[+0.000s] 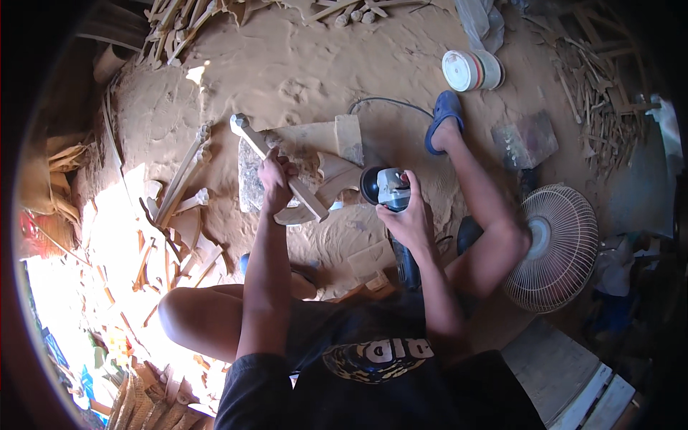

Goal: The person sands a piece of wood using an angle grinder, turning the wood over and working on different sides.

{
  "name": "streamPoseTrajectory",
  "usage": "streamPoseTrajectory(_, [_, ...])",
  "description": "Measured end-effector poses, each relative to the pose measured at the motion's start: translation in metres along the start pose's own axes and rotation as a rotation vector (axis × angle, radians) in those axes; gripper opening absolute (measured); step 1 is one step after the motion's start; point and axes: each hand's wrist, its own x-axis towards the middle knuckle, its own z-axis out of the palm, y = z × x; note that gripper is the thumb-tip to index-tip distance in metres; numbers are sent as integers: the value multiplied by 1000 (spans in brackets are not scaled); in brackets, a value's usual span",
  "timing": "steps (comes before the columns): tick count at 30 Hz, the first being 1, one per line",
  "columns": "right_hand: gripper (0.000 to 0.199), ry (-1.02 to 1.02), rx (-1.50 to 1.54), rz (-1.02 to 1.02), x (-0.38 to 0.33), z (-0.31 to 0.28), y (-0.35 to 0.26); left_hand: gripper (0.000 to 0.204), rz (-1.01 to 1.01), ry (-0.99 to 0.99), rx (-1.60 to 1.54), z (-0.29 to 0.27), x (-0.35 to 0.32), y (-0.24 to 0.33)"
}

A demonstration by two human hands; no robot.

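Note:
My left hand [276, 176] is closed around a pale wooden leg [304, 198] with a carved knob at its far end, held slantwise. My right hand [412, 218] grips an angle grinder [393, 188]; its dark disc faces left, toward the wood but apart from it. Whether the disc is spinning I cannot tell. Beneath the wooden leg lies a dusty wooden block [252, 175], with a curved piece of cut wood [337, 179] beside it. The grinder's lower body [405, 265] hangs down toward my lap.
Carved wooden legs [188, 172] and offcuts lie on the sandy ground at left. A white bucket [459, 70] rests on its side beyond my blue clog [448, 115]. At right stands a round fan [555, 247]; a black cable [390, 100] curves behind the block. Wood scraps [602, 107] pile up far right.

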Motion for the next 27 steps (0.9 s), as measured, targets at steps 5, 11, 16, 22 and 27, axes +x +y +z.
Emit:
streamPoseTrajectory(5, [101,15,-84,155,4,-7,6,22,2,9,20,5,-2,1])
streamPoseTrajectory(11, [101,47,154,-50,3,-4,17,25,-12,-19,51,4,-2,2])
streamPoseTrajectory(16, [102,-75,29,16,5,-6,-1,27,23,-32,85,2,0,-3])
streamPoseTrajectory(22, [106,-2,59,53,3,-8,16,25,18,-29,46,-1,1,2])
streamPoseTrajectory(27, [102,-10,111,-229,-12,-10,-6,32,-4,4,45,7,-3,-1])
